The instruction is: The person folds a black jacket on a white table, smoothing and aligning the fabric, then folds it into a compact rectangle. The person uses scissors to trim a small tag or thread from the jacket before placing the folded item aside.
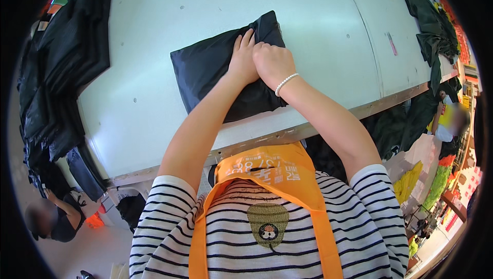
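The black bundle (205, 68) lies near the front edge of the tabletop (313, 22). My left hand (243, 62) rests on it, fingers extended; my right hand (273, 63) curls alongside, its grip hidden from me. Black cloth (69, 58) drapes the tabletop's left edge.

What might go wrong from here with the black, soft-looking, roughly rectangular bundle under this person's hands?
Two possible risks. The white beaded bracelet worn behind the right hand sits close to the black, soft-looking, roughly rectangular bundle, so it might snag. The left hand and the curled right hand both bear on one area, so the bundle's uncovered left side could shift or crease.
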Available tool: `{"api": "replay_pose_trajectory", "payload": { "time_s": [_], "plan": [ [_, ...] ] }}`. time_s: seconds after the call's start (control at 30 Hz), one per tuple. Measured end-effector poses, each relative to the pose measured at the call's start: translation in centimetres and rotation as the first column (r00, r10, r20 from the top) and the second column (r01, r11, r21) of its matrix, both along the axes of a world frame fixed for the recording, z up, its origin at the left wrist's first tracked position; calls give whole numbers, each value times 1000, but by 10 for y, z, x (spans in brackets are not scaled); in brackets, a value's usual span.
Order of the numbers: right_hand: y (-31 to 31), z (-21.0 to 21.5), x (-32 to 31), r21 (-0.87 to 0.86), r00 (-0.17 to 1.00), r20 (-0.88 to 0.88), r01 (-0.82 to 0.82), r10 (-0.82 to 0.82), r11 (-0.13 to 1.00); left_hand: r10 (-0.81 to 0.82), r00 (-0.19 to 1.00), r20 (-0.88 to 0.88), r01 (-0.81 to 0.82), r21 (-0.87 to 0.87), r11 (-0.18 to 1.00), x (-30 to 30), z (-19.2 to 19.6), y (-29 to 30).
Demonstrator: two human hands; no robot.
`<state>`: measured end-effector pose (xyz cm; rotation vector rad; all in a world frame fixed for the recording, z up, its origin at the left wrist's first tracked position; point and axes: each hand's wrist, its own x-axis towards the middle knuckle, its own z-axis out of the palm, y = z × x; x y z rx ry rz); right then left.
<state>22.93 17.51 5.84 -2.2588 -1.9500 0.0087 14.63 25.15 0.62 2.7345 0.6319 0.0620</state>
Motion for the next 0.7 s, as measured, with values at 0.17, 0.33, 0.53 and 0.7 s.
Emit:
{"api": "replay_pose_trajectory", "payload": {
  "time_s": [0.17,0.33,0.53,0.7],
  "plan": [
    [-14,-17,21,-22,996,19,90,-89,996,-19,950,311,86,-206,975,-38,51,52],
    [-7,-3,24,-65,999,10,38,-38,997,206,974,90,-220,197,955,-51,6,40],
    [4,-15,1,-17,981,158,-110,111,994,271,961,63,-277,125,953,-44,0,31],
    [9,-30,27,173,979,-5,-198,202,965,323,946,-23,-323,18,946,-40,7,37]
  ]
}}
